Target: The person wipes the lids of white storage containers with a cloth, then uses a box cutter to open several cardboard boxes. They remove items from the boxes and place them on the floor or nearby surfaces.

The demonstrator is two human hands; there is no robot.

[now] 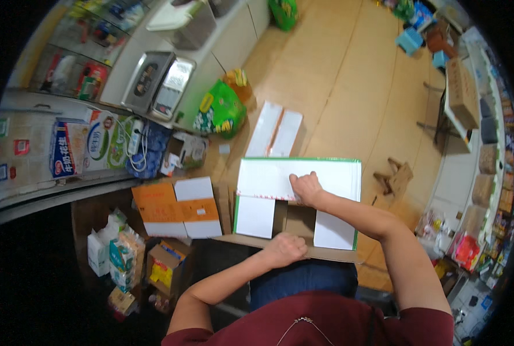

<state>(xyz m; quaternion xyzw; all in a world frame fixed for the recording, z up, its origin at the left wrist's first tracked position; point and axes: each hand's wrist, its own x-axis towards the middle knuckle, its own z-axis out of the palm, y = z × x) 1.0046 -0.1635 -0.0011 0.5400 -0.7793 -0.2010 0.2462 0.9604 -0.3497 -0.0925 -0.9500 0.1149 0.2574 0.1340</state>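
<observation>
A white cardboard box (251, 216) with green edges stands before me, its top partly open. Its two side flaps are folded inward, and brown cardboard shows in the gap between them. The wide white far flap (265, 175) lies over the far part of the top. On that flap, close to its near edge, rests my right hand (307, 189) with curled fingers; whether it grips the edge is hidden. My left hand (285, 249) is closed on the brown near flap (334, 254), which leans out toward my lap.
Beyond the box lies a taped white carton (276, 129). To the left are an orange-and-white carton (176, 212), a green bag (222, 110) and a counter with a metal scale (159, 84). A small wooden stool (394, 176) stands right, before stocked shelves (488, 160).
</observation>
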